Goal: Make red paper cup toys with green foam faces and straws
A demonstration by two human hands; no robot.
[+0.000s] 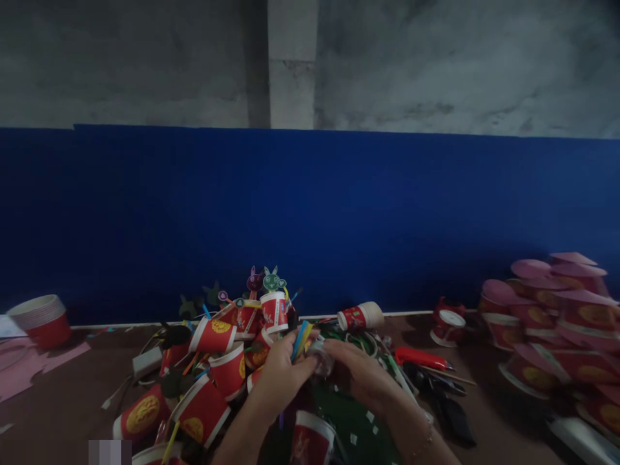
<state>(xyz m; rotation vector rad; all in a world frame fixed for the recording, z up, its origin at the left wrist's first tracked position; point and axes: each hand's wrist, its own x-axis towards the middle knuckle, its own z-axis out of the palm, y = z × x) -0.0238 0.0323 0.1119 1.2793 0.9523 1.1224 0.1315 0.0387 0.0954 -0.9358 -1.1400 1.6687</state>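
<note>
My left hand [285, 368] is closed around a small bunch of blue and yellow straw-like strips [303, 339] that stand up past the thumb. My right hand [361, 371] reaches in from the right, its fingers bent toward a small greyish, clear-looking piece [321, 359] between both hands; whether it grips that piece is unclear. Left of my hands lies a heap of red paper cups [227, 371], several with coloured straws. Two rabbit cutouts, one green [271, 279] and one purple [254, 280], rise from cups behind. Below my hands another red cup [311, 439] is tilted.
Stacked red cups with pink paper discs [576, 310] crowd the right side. A red-handled tool [421, 357] and black items [455, 420] lie nearer. Nested cups [43, 320] and pink paper [19, 368] are at far left. A blue panel [310, 219] backs the brown table [72, 400].
</note>
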